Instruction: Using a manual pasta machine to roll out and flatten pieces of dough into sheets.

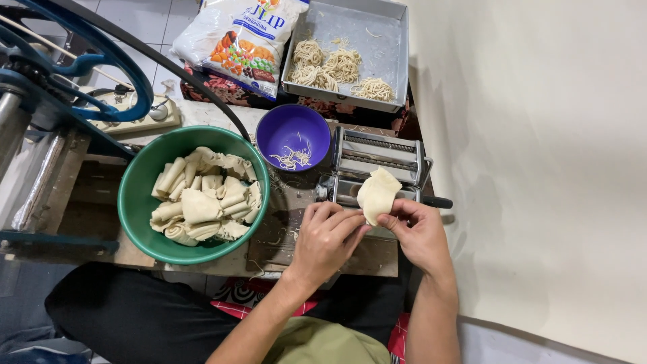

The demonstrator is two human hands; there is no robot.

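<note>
wooden bench [377, 259] | green basin [135, 202] | purple bowl [294, 137] | noodle cutter [377, 165]

One white plastic bag [239, 37] with blue lettering and colourful food pictures lies at the top, left of the metal tray [397, 40]

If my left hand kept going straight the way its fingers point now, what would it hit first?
The left hand points up and right, already touching the folded dough sheet. Past that, the metal pasta machine probably comes first, though depth is hard to judge.

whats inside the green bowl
The green bowl holds a heap of pale folded and rolled dough sheets. They cover most of the bottom, so anything beneath them cannot be seen.
</note>
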